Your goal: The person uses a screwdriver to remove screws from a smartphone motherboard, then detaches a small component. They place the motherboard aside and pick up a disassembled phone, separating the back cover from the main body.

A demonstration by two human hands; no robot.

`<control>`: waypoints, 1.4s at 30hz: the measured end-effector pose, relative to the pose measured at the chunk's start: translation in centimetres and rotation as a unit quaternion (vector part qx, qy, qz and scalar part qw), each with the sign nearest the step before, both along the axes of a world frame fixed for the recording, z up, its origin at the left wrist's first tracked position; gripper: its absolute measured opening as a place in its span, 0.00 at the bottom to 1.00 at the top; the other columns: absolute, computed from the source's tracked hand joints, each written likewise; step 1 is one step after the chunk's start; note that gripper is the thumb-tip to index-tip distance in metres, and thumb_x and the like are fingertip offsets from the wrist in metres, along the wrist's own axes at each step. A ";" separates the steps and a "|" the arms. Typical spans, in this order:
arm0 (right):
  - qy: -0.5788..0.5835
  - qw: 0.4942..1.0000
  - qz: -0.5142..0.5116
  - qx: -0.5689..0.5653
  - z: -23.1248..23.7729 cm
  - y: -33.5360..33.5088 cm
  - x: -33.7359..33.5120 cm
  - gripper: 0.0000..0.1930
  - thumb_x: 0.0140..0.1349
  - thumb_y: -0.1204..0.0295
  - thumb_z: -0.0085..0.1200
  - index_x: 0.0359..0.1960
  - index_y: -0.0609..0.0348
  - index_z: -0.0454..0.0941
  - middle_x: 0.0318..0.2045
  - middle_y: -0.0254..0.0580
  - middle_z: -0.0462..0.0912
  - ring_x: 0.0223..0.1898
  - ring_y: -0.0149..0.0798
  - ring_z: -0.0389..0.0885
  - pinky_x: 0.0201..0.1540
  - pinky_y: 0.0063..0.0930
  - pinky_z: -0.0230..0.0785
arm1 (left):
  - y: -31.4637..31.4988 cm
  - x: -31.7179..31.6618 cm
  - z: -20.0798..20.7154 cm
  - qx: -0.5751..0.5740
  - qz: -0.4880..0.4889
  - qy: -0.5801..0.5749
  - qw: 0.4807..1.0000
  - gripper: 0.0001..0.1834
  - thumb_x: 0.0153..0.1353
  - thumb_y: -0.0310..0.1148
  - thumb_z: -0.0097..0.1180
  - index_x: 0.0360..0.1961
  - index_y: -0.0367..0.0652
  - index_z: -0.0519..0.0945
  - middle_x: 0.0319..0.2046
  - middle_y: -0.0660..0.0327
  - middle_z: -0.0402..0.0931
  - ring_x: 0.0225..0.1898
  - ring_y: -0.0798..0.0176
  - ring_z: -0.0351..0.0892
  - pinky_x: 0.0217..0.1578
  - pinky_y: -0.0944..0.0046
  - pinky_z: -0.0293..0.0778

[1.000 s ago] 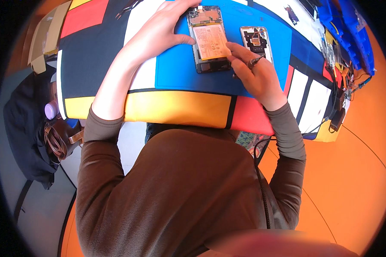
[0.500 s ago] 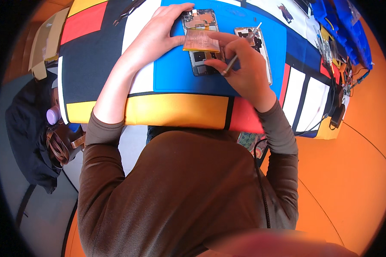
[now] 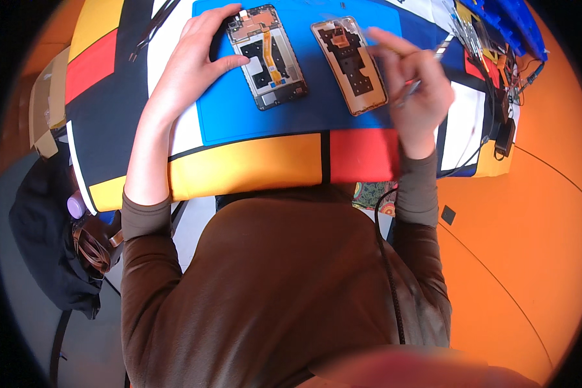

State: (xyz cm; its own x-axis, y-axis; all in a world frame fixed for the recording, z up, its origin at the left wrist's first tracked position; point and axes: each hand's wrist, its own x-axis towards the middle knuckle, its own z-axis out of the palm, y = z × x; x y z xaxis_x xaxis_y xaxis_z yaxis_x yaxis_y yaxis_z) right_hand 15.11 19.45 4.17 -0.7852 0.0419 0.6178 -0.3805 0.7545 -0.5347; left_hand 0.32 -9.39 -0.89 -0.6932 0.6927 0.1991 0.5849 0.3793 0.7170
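Note:
An opened phone point(image 3: 292, 64) lies on the blue mat point(image 3: 216, 123), its battery bay bare and an orange ribbon cable running down it. My left hand point(image 3: 191, 61) holds its upper left side, thumb on the edge and fingers at the top corner. To the right lies a second phone part, a tray-like shell point(image 3: 372, 98) with black pads and a copper-coloured patch. Past that shell's right edge is my right hand point(image 3: 427, 90), blurred by motion, closed round a slim metal tool point(image 3: 410, 92); its exact kind is unclear. The battery does not show.
Tweezers point(image 3: 150, 35) lie at the far left of the colour-block cloth. At the far right are blue bins point(image 3: 517, 26), upright tools and cables point(image 3: 475, 39). A cardboard box point(image 3: 48, 97) stands left. A small dark square point(image 3: 449, 215) shows against the orange floor.
My right hand has moved right, away from the phone, and the battery it held over it is out of sight. The view has shifted; my left hand stays on the phone.

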 end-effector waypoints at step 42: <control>-0.171 0.955 -0.184 0.154 -3.3 -4.2 1.0 0.32 0.51 0.59 0.77 0.46 0.65 0.68 0.37 0.54 0.76 0.40 0.54 0.75 0.40 0.43 0.69 | 0.1 -0.2 -0.4 -0.008 0.006 0.024 1.000 0.42 0.58 0.37 0.72 0.73 0.49 0.67 0.68 0.52 0.69 0.72 0.49 0.65 0.72 0.49 0.63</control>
